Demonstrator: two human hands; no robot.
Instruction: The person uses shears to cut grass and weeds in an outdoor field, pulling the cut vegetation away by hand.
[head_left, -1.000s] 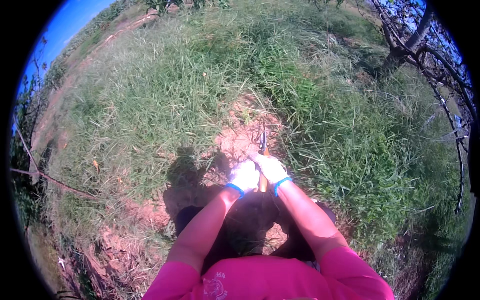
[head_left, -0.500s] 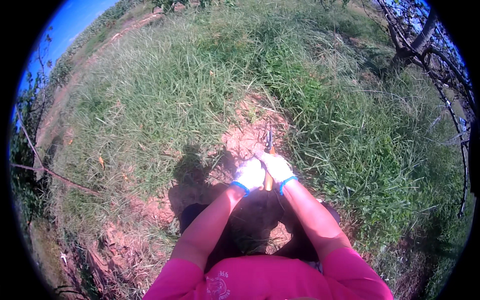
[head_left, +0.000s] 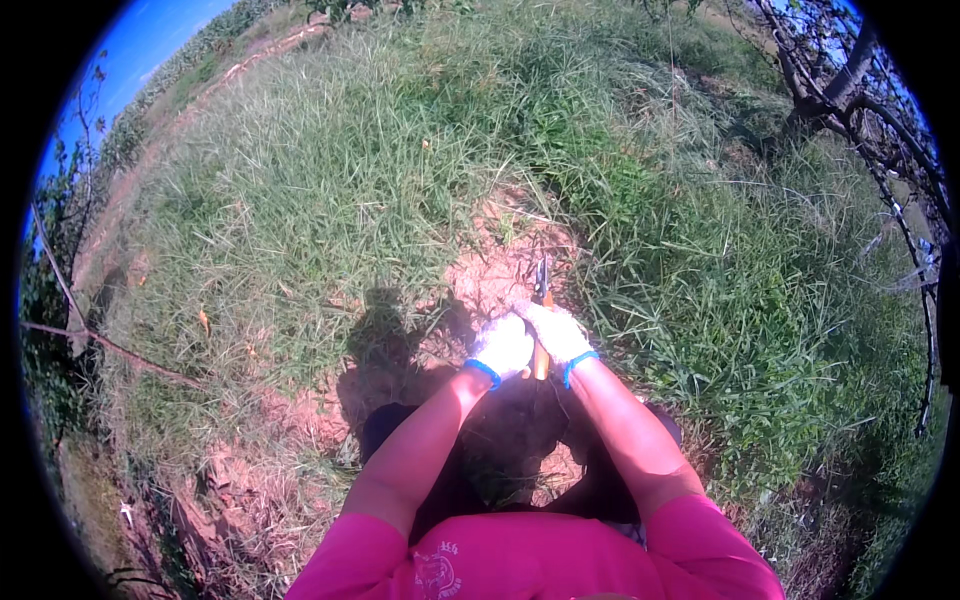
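Both of my hands wear white gloves with blue cuffs and meet in front of me over bare reddish soil (head_left: pixel 500 275). My right hand (head_left: pixel 556 331) grips a pair of hand shears (head_left: pixel 541 290) with an orange handle; the dark blades point away from me over the soil patch. My left hand (head_left: pixel 503 346) is closed and pressed against the orange handle from the left side. Whether it also grips the handle is hard to tell. My pink sleeves fill the lower edge.
Tall green grass (head_left: pixel 330 190) surrounds the bare patch on all sides. A dark tree trunk (head_left: pixel 845 85) with bare branches stands at the upper right. A thin fallen branch (head_left: pixel 110 345) lies at the left. My shadow falls on the soil to my left.
My hands and the shears have stayed together in front of me; the view has shifted slightly, with the hands now a little lower and to the right.
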